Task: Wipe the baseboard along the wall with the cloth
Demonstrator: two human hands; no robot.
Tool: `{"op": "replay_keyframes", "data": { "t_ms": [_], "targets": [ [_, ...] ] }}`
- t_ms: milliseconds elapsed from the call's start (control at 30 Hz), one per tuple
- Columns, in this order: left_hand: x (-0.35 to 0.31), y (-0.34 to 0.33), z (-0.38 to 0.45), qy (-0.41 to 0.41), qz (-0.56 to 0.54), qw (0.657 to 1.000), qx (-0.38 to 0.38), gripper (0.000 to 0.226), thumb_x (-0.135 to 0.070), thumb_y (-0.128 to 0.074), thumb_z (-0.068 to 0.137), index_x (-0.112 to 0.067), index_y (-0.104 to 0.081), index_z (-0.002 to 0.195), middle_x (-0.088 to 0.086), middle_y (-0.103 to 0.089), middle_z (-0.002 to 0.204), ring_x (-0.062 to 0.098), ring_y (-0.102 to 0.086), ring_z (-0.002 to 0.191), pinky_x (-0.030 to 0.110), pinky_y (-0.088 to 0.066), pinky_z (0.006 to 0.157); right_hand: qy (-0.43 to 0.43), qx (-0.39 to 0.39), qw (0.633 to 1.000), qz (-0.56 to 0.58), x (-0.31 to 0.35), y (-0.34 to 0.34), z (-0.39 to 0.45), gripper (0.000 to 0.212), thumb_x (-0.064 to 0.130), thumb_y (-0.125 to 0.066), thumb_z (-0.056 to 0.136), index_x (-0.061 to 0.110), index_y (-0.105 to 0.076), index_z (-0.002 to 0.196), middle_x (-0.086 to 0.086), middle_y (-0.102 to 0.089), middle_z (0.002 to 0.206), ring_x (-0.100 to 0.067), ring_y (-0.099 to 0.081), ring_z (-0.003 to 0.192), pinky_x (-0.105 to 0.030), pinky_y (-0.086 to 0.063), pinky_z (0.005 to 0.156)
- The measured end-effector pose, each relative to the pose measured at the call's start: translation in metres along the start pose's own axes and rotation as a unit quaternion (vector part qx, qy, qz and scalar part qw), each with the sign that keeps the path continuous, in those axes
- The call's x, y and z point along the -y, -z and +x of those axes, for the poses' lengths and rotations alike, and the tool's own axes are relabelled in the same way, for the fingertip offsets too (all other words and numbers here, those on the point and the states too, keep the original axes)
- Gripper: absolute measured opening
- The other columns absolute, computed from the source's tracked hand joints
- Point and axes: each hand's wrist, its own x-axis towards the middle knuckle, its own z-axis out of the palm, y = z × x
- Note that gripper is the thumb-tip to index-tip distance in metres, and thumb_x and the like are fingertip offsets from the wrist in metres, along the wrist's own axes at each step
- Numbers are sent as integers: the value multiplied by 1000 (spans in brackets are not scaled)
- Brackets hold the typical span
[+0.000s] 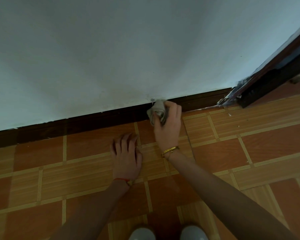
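Note:
A dark brown baseboard point(87, 122) runs along the foot of the pale wall, rising from lower left to upper right. My right hand point(168, 125) grips a bunched grey cloth point(157, 110) and holds it against the baseboard near its top edge. A gold bracelet sits on that wrist. My left hand point(126, 153) rests flat on the tiled floor, fingers spread, just in front of the baseboard and left of the right hand. A red string circles its wrist.
Orange and tan patterned floor tiles point(232, 153) cover the ground. A dark wooden door frame point(267, 80) stands at the right end of the baseboard, with white paint flecks near its base. My two grey shoe tips point(168, 232) show at the bottom edge.

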Motion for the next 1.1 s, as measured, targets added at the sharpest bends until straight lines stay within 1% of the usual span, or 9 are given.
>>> {"op": "replay_keyframes", "data": {
  "t_ms": [233,400,500,633,800,867,933,1033,1100],
  "targets": [
    [1,0,0,8,-6,1000,15,43,-24,-44,92,-13,-56,132,10,-50,140,35,-47,130,63,-24,115,-57,-106,992,-35,-29,33,32,31,-9,-61,79,4,-54,107,-13,-51,114,-9,-50,98,-4,-42,82],
    [1,0,0,8,-5,1000,18,43,-25,-43,93,-13,-56,133,10,-50,141,35,-47,131,61,-22,117,-143,-235,961,-30,-49,57,58,30,-2,-60,82,1,-54,111,-16,-51,114,-16,-51,93,4,-36,70],
    [1,0,0,10,-3,1000,15,43,-25,-43,93,-12,-57,133,10,-50,141,34,-47,131,60,-21,118,-130,-211,968,-29,-43,54,54,30,-1,-61,83,2,-53,111,-15,-52,116,-18,-54,100,4,-36,74],
    [-1,1,0,11,0,1000,16,44,-25,-42,93,-12,-57,133,10,-50,141,35,-47,131,61,-22,117,-99,-84,992,-9,-22,24,24,33,-1,-66,81,4,-53,110,-11,-51,115,-8,-51,99,2,-37,80],
    [0,0,0,4,3,1000,6,45,-25,-45,92,-13,-56,134,10,-51,141,34,-46,131,62,-25,115,-30,0,999,11,-9,-1,1,30,-3,-65,79,6,-53,105,-9,-49,106,8,-46,89,-3,-39,71],
    [1,0,-1,3,2,1000,3,44,-25,-44,92,-13,-56,133,10,-51,140,34,-46,130,62,-25,114,-34,-3,999,2,-15,5,6,28,-4,-65,79,5,-54,104,-10,-51,105,6,-45,86,-2,-39,70],
    [1,0,0,5,2,1000,7,44,-25,-44,92,-13,-57,133,11,-52,140,34,-47,129,62,-26,114,-83,-33,996,-16,-25,18,18,29,-5,-65,80,4,-55,106,-11,-53,110,2,-46,87,1,-38,73],
    [1,0,0,8,-3,1000,6,44,-25,-44,92,-12,-58,132,11,-52,139,34,-47,129,62,-26,114,-130,-138,981,-31,-41,41,37,29,0,-65,81,4,-56,109,-10,-56,110,-10,-51,94,3,-36,74],
    [0,0,1,8,-6,1000,7,44,-25,-43,92,-12,-58,132,11,-52,139,34,-46,130,62,-25,115,-131,-184,974,-27,-46,50,45,28,5,-63,82,5,-56,109,-6,-57,107,-11,-52,92,1,-36,74]
  ]
}}
